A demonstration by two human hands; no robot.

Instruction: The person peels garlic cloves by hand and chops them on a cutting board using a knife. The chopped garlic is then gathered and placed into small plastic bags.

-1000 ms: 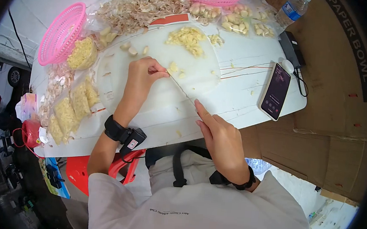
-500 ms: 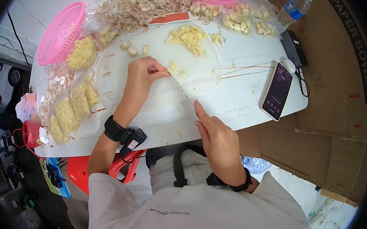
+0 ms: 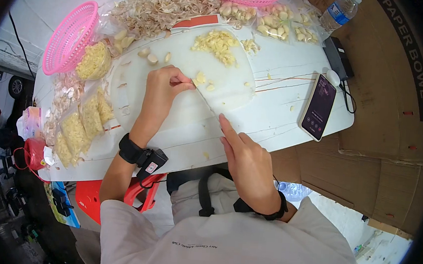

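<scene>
My right hand (image 3: 248, 162) grips a knife (image 3: 205, 101), its index finger stretched along the top and its handle hidden in the palm. The thin blade slants up and left across a white cutting board (image 3: 149, 105), seen almost edge-on. At the blade's tip, my left hand (image 3: 163, 87) is closed in a pinch on a garlic clove, mostly covered by the fingers. Just past the tip lie cut garlic pieces (image 3: 201, 77). A pile of chopped garlic (image 3: 216, 45) rests on the board's far side. Whole garlic cloves (image 3: 152, 58) sit beyond my left hand.
Garlic skins (image 3: 162, 4) are heaped at the back. Bags of chopped garlic (image 3: 76, 130) lie at left, below a pink basket (image 3: 70, 39). Bags of peeled cloves (image 3: 273, 27) are at the back right, near a water bottle (image 3: 339, 13). A phone (image 3: 318, 106) lies near the right edge.
My right hand and the knife handle have shifted slightly to the left. My left hand stays in nearly the same place.
</scene>
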